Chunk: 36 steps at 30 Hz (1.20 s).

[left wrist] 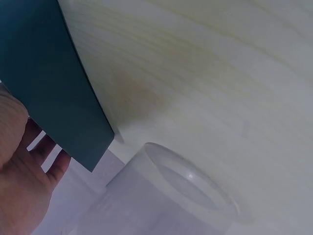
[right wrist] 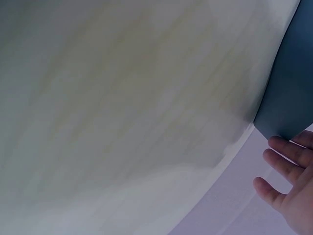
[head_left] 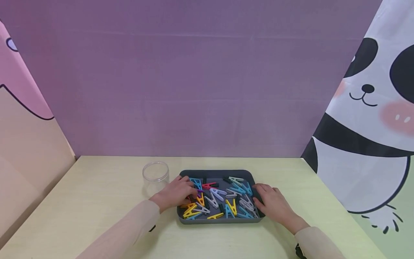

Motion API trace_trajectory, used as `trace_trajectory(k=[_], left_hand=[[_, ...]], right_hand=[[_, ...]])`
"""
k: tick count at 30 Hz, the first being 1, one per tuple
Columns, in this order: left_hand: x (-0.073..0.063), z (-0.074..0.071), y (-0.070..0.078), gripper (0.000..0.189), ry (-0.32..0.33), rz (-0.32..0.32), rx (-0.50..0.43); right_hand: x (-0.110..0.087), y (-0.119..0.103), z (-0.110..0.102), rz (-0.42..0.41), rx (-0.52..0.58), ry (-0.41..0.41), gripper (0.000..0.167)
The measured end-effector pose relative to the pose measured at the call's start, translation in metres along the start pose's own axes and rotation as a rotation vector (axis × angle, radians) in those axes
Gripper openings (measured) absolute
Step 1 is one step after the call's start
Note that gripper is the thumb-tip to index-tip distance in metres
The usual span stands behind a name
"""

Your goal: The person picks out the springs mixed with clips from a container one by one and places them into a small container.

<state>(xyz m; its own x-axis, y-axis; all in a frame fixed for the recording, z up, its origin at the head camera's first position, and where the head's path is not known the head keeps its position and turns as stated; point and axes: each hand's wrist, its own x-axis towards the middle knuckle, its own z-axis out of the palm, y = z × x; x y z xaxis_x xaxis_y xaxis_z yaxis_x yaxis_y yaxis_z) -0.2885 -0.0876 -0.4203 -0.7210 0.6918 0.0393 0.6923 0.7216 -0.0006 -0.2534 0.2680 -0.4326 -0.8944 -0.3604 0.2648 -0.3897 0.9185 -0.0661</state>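
a pale wooden table (head_left: 97,201) is enclosed by a purple backdrop (head_left: 194,79) and a panda-print curtain (head_left: 365,126).

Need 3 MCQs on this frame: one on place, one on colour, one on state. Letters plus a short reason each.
1. Where does the clear round plastic jar stand?
A. left of the tray
B. inside the tray
C. right of the tray

2. What colour is the rectangular plastic tray holding the clothes pegs?
A. white
B. dark grey
C. red

3. What is in the jar?
A. pegs
B. nothing
C. water

Answers: 1 A, it sits on the table beside the left hand; 2 B, the rim shows dark grey; 3 B, the head view shows it bare inside.
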Motion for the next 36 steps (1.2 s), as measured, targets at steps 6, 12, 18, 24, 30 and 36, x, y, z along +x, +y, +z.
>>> trace_trajectory(k=[6, 12, 18, 24, 30, 36], left_hand=[[-0.0025, -0.0021, 0.0002, 0.023, 0.016, 0.026, 0.0], [-0.0025, -0.0031, 0.0008, 0.022, 0.003, 0.016, 0.009], [-0.0019, -0.0037, 0.0017, 0.024, -0.013, 0.012, 0.014], [-0.0016, -0.0038, 0.0015, 0.021, -0.01, 0.013, 0.006], [-0.0022, -0.0041, 0.0002, 0.02, 0.008, 0.029, 0.029], [-0.0037, -0.0045, -0.0009, 0.023, 0.024, 0.035, 0.025]], right_hand=[[-0.0005, 0.0006, 0.0004, 0.001, 0.0, 0.003, 0.04], [0.0006, -0.0001, 0.0011, -0.009, -0.003, 0.009, 0.039], [0.001, -0.0003, 0.0005, -0.003, 0.0, -0.006, 0.039], [0.001, -0.0004, 0.0002, -0.008, -0.005, -0.002, 0.039], [0.0006, -0.001, -0.0006, -0.005, -0.008, 0.002, 0.04], [0.0007, -0.0021, -0.0018, -0.005, -0.007, -0.006, 0.039]])
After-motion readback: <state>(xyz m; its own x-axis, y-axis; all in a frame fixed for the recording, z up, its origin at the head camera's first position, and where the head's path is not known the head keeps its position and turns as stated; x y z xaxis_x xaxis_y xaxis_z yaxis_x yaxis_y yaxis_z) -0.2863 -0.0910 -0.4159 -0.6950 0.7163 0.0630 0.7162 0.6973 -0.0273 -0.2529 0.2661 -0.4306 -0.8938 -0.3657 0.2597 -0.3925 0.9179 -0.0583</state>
